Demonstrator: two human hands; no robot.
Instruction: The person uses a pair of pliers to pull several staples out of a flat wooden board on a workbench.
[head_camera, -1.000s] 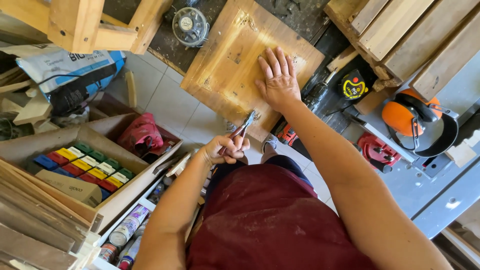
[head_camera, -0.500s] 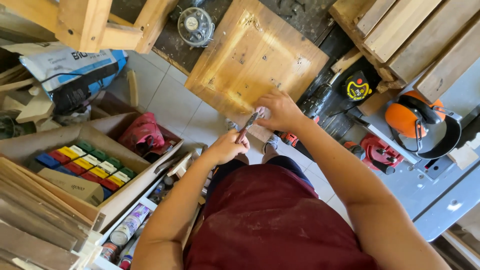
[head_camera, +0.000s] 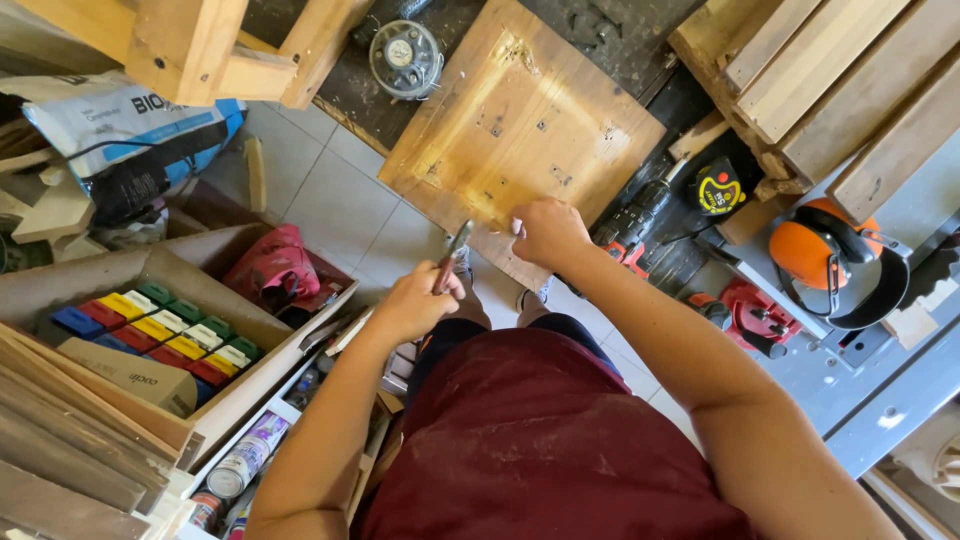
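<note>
A square wooden board (head_camera: 520, 120) with small holes and glue stains lies on the floor in front of me. My right hand (head_camera: 548, 232) grips its near edge, with a bit of white showing by the fingers. My left hand (head_camera: 412, 302) is closed around a slim metal tool (head_camera: 453, 252) whose tip points up at the board's near edge, close to the right hand.
A wooden crate (head_camera: 120, 330) of coloured blocks stands at left, with a red cloth (head_camera: 275, 268) beside it. A drill (head_camera: 640, 225), tape measure (head_camera: 718, 187), orange ear defenders (head_camera: 825, 255) and stacked planks (head_camera: 820, 70) lie at right. A round gauge (head_camera: 405, 58) sits above the board.
My right hand slid from flat on top of the board down to its near edge. My left hand with the tool rose toward that edge.
</note>
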